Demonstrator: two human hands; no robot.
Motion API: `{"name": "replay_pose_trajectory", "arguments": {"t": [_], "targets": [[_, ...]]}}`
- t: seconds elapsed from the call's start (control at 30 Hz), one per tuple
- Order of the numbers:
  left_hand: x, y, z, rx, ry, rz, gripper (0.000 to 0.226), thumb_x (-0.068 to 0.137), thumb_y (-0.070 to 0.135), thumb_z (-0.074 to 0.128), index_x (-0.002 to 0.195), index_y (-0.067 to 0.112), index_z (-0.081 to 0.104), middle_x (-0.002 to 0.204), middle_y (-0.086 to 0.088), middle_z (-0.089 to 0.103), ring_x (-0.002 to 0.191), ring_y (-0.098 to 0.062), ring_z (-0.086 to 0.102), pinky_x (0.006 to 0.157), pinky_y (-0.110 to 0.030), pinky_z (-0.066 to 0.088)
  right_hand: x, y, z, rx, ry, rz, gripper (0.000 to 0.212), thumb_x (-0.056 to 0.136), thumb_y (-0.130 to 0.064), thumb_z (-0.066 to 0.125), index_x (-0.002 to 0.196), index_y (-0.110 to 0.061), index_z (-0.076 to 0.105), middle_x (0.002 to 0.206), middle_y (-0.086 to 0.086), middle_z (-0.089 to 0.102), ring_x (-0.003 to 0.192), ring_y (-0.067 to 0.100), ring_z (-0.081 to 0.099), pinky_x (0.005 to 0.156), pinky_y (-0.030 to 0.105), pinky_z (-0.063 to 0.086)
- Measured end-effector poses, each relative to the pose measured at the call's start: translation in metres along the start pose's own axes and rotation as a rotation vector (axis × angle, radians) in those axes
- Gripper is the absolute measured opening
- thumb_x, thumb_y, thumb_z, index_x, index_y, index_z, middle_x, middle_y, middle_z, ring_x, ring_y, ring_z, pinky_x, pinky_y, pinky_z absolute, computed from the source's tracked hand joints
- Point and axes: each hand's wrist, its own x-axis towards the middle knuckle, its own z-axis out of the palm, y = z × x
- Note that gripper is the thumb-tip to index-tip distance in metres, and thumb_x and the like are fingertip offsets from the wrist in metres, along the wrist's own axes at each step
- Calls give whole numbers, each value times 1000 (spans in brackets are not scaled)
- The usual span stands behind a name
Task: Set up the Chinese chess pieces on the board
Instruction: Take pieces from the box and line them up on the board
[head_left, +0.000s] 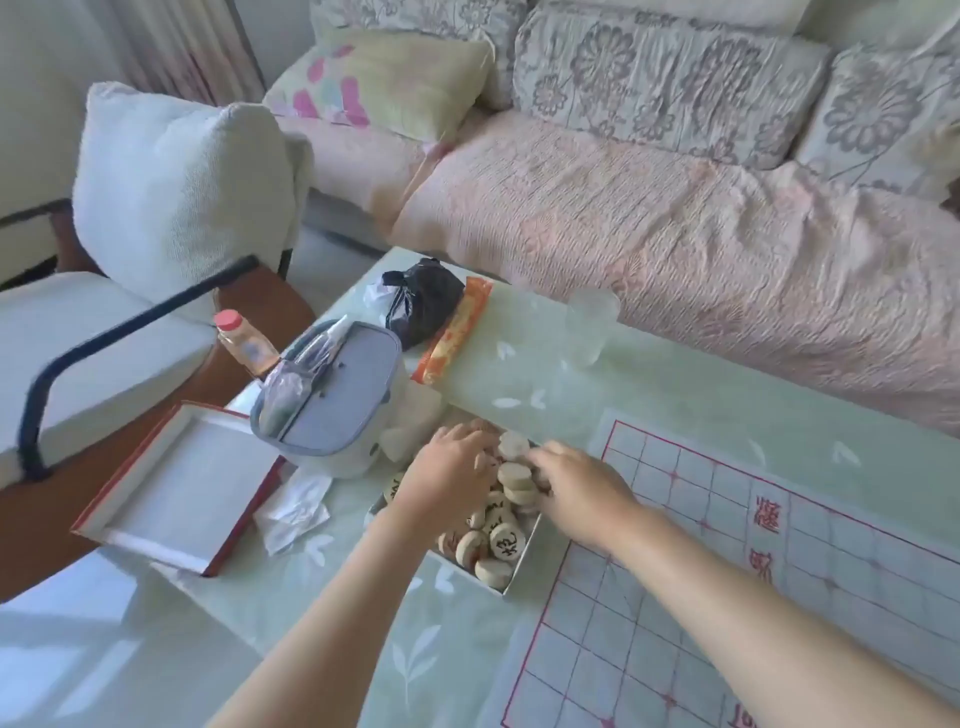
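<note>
Board (831, 545) was bare, so setup was at zero: every visible piece (506, 540) sat heaped in the box (511, 584) touching its left edge, left hand (449, 470) and right hand (579, 493) both in the heap, fingers bent down, grip impossible to tell.

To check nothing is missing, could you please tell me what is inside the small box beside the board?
Round pale chess pieces, heaped loosely, some showing black characters. The left hand and right hand reach in and cover the far pieces, so they cannot be counted.
</note>
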Motion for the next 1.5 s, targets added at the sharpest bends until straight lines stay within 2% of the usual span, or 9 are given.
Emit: {"name": "replay_pose_trajectory", "arguments": {"t": [0.23, 0.37, 0.57, 0.7, 0.87, 0.93, 1.07, 1.37, 1.5], "targets": [[-9, -36, 79, 118, 208, 150, 44, 89, 31, 55, 132, 30, 49, 130, 13, 49, 125, -15, 39, 100, -31, 42, 37, 27, 60, -219, 124, -176, 64, 81, -35, 67, 140, -32, 41, 127, -4, 45, 116, 23, 50, 79, 35, 48], [-32, -53, 101, 93, 340, 251, 41, 94, 39, 50, 133, 26, 50, 136, 13, 48, 128, -15, 40, 103, -30, 39, 41, 37, 76, -271, 302, -289, 49, 84, -31, 65, 131, -31, 54, 118, -6, 54, 110, 22, 54, 70, 30, 37], [-41, -43, 98, -41, 461, 283, 49, 93, 26, 54, 140, 25, 42, 136, 15, 46, 126, -8, 36, 105, -19, 28, 26, 29, 81, -2, 452, -281, 37, 93, -26, 63, 129, -30, 57, 118, -12, 59, 106, 10, 55, 82, 28, 46], [-59, -26, 97, -222, 397, 310, 65, 87, 14, 58, 144, 33, 32, 140, 17, 36, 127, -2, 33, 102, -4, 18, -6, 6, 82, 578, 401, -123, 32, 95, -18, 66, 124, -30, 58, 109, -13, 70, 87, -2, 64, 77, 16, 48], [-79, -15, 92, -322, 298, 358, 65, 86, 24, 66, 140, 43, 35, 137, 23, 36, 117, -2, 45, 94, -28, 47, -56, -13, 86, 917, 352, 42, 25, 100, -10, 57, 123, -17, 61, 102, 0, 75, 75, 6, 69, 60, 19, 49], [-91, -7, 88, -362, 302, 385, 58, 83, 29, 72, 135, 33, 49, 131, 19, 45, 107, 7, 44, 91, -9, 40, -77, -17, 91, 1006, 328, 75, 24, 101, -13, 55, 123, -17, 63, 104, 1, 75, 78, 9, 70, 63, 24, 50], [-115, 6, 81, -339, 293, 412, 53, 74, 37, 79, 122, 25, 61, 117, 12, 55, 83, 9, 44, 78, 7, 22, -111, -19, 100, 1063, 333, 100, 26, 102, -11, 54, 125, -17, 64, 113, 8, 73, 93, 23, 71, 66, 28, 50], [-142, 19, 102, -535, 119, 349, 50, 65, 28, 87, 110, 31, 65, 99, 11, 62, 73, -4, 60, 69, -23, 54, -172, -10, 121, 955, 447, 82, 50, 86, 10, 68, 125, -22, 65, 115, 6, 67, 77, 17, 69, 64, 26, 53], [-137, 22, 118, -472, 41, 329, 48, 72, 16, 81, 114, 30, 63, 103, 13, 60, 77, -3, 61, 65, -13, 52, -188, 9, 128, 926, 492, 201, 45, 82, 0, 77, 124, -13, 65, 113, 5, 68, 72, 17, 73, 61, 23, 55]]}}
